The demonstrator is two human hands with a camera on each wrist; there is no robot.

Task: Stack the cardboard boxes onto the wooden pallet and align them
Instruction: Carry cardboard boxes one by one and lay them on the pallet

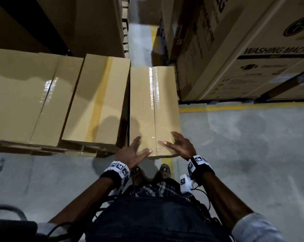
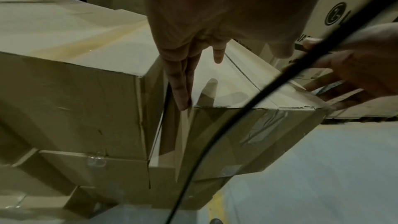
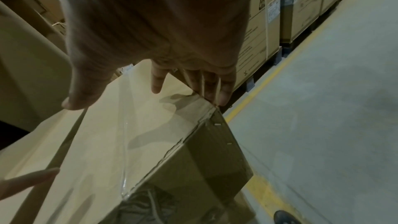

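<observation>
Three taped cardboard boxes lie side by side on top of the stack: a left box (image 1: pixel 25 95), a middle box (image 1: pixel 97 102) and a right box (image 1: pixel 153 110). Both my hands are at the near end of the right box (image 2: pixel 237 88) (image 3: pixel 129 134). My left hand (image 1: pixel 136 151) has straight, spread fingers (image 2: pixel 183 83) along the box's left edge, at the gap to the middle box (image 2: pixel 75 100). My right hand (image 1: pixel 175 142) has straight fingers (image 3: pixel 215 88) at the box's right top edge. Lower boxes (image 2: pixel 86 168) show beneath; the pallet is hidden.
Large washing-machine cartons (image 1: pixel 252 58) stand close on the right behind a yellow floor line (image 1: pixel 235 106). Tall cartons (image 1: pixel 86 23) rise behind the stack. Grey concrete floor (image 1: pixel 243 154) spreads to the right and near left. My feet (image 1: pixel 163 170) are just below the box. A black cable (image 2: pixel 215 142) crosses the left wrist view.
</observation>
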